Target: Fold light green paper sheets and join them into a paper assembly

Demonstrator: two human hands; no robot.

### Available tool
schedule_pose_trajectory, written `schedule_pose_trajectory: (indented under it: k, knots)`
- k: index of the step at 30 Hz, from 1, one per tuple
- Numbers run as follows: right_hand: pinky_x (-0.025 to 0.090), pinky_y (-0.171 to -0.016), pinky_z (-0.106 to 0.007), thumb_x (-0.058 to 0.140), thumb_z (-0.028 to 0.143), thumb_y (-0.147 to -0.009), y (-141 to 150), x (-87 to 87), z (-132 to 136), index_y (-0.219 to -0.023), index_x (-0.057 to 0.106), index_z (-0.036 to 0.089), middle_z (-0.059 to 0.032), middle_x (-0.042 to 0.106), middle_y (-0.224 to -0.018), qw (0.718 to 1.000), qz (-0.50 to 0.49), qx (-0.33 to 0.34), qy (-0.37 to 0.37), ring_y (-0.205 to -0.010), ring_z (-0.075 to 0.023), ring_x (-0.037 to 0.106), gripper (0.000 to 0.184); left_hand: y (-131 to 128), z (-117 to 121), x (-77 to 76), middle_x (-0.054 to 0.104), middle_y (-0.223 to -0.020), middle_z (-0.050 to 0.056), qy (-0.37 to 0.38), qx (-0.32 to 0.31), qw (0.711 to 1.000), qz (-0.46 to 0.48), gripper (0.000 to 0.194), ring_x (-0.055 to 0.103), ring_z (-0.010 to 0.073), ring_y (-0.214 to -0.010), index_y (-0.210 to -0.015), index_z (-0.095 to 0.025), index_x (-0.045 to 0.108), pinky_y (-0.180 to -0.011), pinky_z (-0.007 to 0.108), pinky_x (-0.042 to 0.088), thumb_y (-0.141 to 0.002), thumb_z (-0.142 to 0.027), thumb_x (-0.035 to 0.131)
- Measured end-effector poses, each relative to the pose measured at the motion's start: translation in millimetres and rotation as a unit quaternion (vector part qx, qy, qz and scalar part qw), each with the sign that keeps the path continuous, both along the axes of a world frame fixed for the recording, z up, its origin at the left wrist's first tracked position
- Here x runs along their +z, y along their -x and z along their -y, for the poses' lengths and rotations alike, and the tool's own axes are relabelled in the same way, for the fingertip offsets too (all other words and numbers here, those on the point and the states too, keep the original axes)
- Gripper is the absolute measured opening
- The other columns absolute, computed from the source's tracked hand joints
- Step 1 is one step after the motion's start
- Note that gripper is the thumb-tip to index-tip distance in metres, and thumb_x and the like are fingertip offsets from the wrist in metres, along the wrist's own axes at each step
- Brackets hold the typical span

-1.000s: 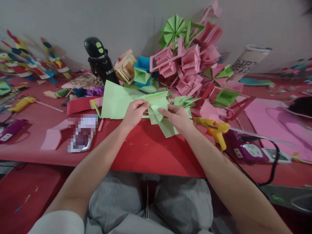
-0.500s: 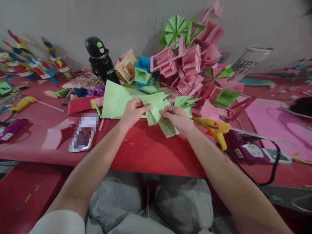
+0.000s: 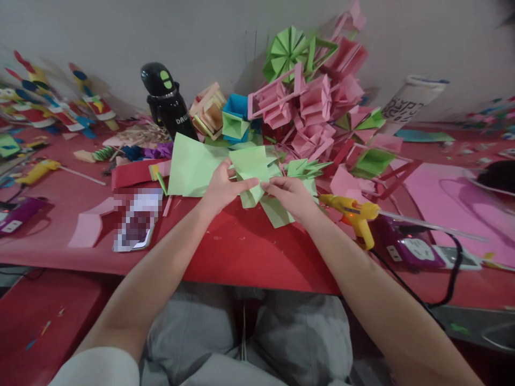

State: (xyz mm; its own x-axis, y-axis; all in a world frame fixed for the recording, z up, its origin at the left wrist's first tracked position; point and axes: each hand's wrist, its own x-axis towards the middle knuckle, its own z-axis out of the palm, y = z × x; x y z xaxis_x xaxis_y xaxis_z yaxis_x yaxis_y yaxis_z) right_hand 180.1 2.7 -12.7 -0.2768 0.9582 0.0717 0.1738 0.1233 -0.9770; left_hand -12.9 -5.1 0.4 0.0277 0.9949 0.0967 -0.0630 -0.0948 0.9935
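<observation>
Between my two hands is a light green piece of paper [image 3: 250, 161], raised a little above the red table and facing me. My left hand [image 3: 225, 186] pinches its lower left side, thumb across the front and fingers behind. The fingertips of my right hand [image 3: 287, 192] close on its lower right edge, close to the left thumb. Beneath the right hand a loose green square [image 3: 277, 213] lies on the table. A larger green sheet [image 3: 193, 166] rests behind my left hand, and folded green paper pieces [image 3: 308, 169] lie just beyond my right hand.
A yellow glue gun [image 3: 356, 214] and a purple power strip [image 3: 414, 244] are at right. A phone [image 3: 139, 220] and pink paper strips [image 3: 86, 229] lie at left. Behind stand a black bottle [image 3: 169, 102] and a pile of pink folded paper boxes [image 3: 316, 99].
The green paper has tipped up and now shows a broad flat face. My left thumb has slid right, nearer the right fingertips. The right hand has barely moved.
</observation>
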Motion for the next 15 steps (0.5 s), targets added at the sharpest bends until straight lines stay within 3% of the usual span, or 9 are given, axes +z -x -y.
schedule_pose_trajectory:
  k: [9, 15]
  knots:
    - [0.031, -0.063, -0.029, 0.074, 0.048, -0.077, 2, 8.4, 3, -0.061, 0.061, 0.018, 0.0031, 0.048, -0.061, 0.999, -0.023, 0.023, -0.014, -0.063, -0.0115, 0.040, 0.036, 4, -5, -0.3, 0.075, -0.085, 0.006, -0.009, 0.045, 0.998, 0.044, 0.037, 0.072, 0.0223, -0.081, -0.105, -0.017, 0.063, -0.076, 0.038, 0.059, -0.075, -0.032, 0.078]
    - [0.031, -0.062, -0.029, 0.074, 0.051, -0.076, -1, 10.6, 4, -0.064, 0.064, 0.018, 0.0025, 0.051, -0.063, 0.999, -0.030, 0.028, 0.009, -0.063, -0.0114, 0.042, 0.037, 8, -5, 2.5, 0.074, -0.086, 0.005, -0.001, 0.035, 0.999, 0.041, 0.037, 0.073, 0.0254, -0.084, -0.111, -0.020, 0.059, -0.073, 0.038, 0.059, -0.079, -0.034, 0.071]
